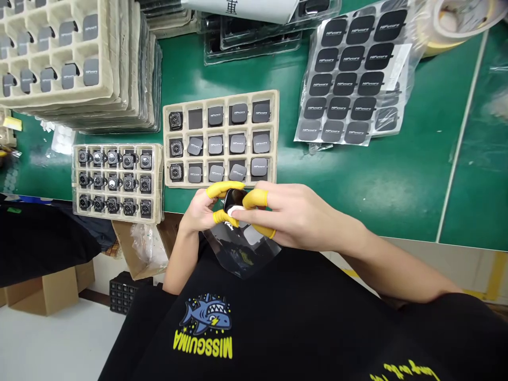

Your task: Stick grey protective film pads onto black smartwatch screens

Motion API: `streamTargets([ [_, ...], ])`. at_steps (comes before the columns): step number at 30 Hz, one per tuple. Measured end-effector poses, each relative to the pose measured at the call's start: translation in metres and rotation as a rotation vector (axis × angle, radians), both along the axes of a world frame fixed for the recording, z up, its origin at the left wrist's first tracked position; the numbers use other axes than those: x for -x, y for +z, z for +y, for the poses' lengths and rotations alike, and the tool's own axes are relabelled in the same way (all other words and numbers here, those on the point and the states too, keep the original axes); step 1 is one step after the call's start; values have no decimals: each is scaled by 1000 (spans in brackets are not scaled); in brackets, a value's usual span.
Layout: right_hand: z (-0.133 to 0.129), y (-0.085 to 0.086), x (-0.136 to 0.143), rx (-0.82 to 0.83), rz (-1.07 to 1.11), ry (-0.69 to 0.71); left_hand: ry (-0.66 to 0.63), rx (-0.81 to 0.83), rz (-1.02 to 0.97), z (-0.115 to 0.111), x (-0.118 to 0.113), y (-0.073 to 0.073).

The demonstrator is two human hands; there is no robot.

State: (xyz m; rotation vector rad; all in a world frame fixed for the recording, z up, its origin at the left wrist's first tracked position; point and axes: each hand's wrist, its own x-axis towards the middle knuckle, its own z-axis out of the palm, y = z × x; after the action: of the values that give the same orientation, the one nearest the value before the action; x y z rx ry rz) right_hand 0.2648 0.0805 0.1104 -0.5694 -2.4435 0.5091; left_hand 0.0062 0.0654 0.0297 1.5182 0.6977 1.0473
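Observation:
Yellow finger cots cover several fingertips of both hands. My left hand (198, 209) is closed on the edge of a small glossy black smartwatch body (235, 198), held just off the front edge of the table. From the other side, my right hand (297, 214) pinches a small white piece (235, 210) against the watch's near edge; its exact kind is unclear. Beneath both hands hangs a dark see-through plastic sheet (244, 259) with a pale square on it; what holds it is hidden. Just beyond lies a moulded tray (220, 97) with watch bodies and grey HiFuture squares.
A second tray (162, 185) of watch bodies sits to the left. Behind it rises a tall stack of trays (130, 69). Sheets of HiFuture squares (345, 84) and tape rolls (444, 32) lie at the right back. An open carton (135, 254) stands below the table edge.

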Motion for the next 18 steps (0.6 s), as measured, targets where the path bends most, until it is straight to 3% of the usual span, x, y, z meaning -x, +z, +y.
streamTargets([
  [4, 5, 9, -20, 111, -42, 106, 10, 22, -11, -2, 3, 2],
  [8, 1, 17, -31, 93, -41, -20, 15, -7, -22, 1, 3, 6],
  [12, -5, 15, -21, 37, -26, -111, -3, 0, -21, 3, 0, 5],
  [18, -10, 9, 0, -133, 6, -47, -13, -27, 39, -1, 1, 7],
])
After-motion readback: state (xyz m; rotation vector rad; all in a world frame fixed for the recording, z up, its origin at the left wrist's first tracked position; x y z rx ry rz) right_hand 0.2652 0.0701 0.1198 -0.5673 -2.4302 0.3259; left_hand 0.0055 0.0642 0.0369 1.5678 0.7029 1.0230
